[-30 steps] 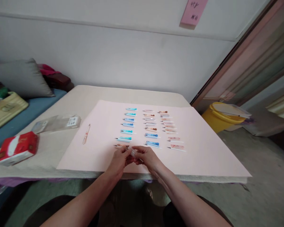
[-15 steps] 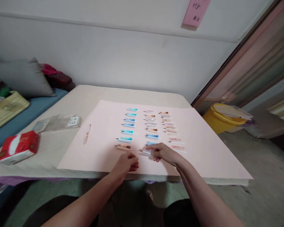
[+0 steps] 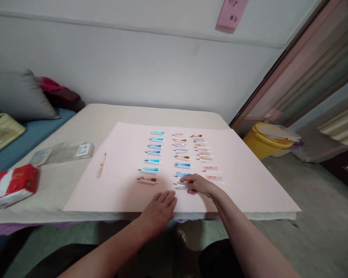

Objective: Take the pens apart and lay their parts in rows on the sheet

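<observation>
My right hand [image 3: 199, 184] is closed at the right end of a pale pen [image 3: 179, 185] with a thin dark tip, at the bottom of the middle column; its fingers partly hide the pen. Just above lies a blue pen [image 3: 181, 175]. My left hand [image 3: 161, 207] rests palm down with fingers outstretched near the front edge of the pink sheet [image 3: 89, 197], holding nothing. Closest to it is a brown-capped pen [image 3: 147, 180] in the left column. Several pens in turquoise, blue, brown and pink lie in three columns, many with a thin white stick alongside.
One pinkish pen [image 3: 101, 166] lies apart at the sheet's left. Further left are a clear plastic wrapper [image 3: 66, 152] and a red tissue pack [image 3: 13, 185]. A yellow bin [image 3: 258, 143] stands on the floor at the right. A wall borders the table's far side.
My left hand has gone from curled fingers to lying flat, nearer the front edge. My right hand has set the pale pen down in line below the blue one. The view has shifted slightly.
</observation>
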`<state>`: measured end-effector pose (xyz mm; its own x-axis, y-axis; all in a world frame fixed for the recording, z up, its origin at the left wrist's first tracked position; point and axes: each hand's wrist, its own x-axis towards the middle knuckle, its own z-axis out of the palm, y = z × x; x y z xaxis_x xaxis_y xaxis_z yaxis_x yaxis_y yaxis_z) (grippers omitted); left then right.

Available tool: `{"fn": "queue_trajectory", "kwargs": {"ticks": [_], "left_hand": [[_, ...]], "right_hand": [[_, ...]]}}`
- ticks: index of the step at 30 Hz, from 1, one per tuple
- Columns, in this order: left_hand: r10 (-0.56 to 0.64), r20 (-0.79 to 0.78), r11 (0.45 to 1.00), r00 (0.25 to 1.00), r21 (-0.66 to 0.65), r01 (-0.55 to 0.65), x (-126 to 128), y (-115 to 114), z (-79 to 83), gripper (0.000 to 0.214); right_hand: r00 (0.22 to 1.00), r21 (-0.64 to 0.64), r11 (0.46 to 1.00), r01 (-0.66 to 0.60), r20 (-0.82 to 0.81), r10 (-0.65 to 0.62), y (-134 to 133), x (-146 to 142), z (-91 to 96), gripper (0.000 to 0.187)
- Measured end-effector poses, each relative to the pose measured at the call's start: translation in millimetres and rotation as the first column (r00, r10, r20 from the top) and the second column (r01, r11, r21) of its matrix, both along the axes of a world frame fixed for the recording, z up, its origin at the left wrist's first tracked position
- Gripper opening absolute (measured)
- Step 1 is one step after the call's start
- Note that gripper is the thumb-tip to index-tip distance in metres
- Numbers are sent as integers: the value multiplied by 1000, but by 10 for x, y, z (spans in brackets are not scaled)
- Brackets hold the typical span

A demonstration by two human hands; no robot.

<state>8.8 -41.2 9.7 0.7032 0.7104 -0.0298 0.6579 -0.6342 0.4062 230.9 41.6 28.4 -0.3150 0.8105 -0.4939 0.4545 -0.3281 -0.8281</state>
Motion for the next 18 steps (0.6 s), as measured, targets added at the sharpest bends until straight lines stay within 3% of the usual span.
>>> {"fn": "queue_trajectory", "kwargs": {"ticks": [7, 11, 18], "left_hand": [[-26, -198, 988, 980, 146, 56, -34, -1, -65, 51], [-24, -242, 987, 970, 148, 62, -39, -4, -44, 53], [-37, -266, 989, 963, 128, 73, -55, 12, -43, 53]], "right_hand": [[946, 212, 958, -193, 299, 124, 17, 17, 46, 50], [892, 324, 907, -269, 439, 108, 8, 18, 89, 49], [784, 368, 870, -329, 620, 35, -35, 81, 222, 47]]}}
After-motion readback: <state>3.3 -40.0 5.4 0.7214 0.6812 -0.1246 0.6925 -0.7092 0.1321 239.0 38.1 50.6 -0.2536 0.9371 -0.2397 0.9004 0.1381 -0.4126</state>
